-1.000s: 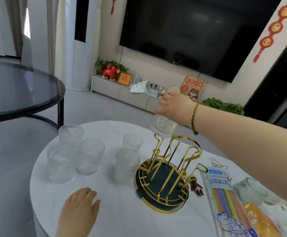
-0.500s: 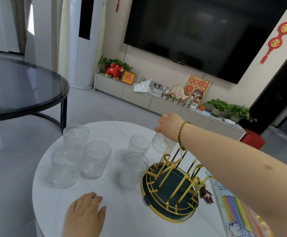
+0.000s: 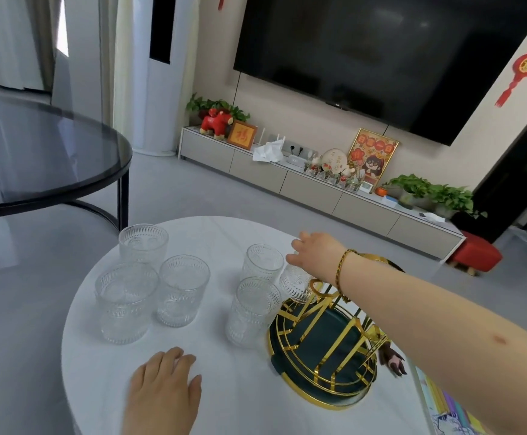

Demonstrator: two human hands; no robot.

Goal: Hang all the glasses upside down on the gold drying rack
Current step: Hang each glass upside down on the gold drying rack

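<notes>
Fingers (image 3: 300, 246) hover over 5 glasses (image 3: 180, 293) on round white table (image 3: 224, 387).

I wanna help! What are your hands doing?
Left hand: open, flat on the table.
Right hand: on the hung glass; grip unclear.

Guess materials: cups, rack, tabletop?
Cups: clear pressed glass, going by the see-through walls and embossed pattern. Rack: likely metal, shiny gold finish with bright glints, over a dark green tray of unclear material. Tabletop: white, faintly veined, smooth; marble or imitation.
</notes>
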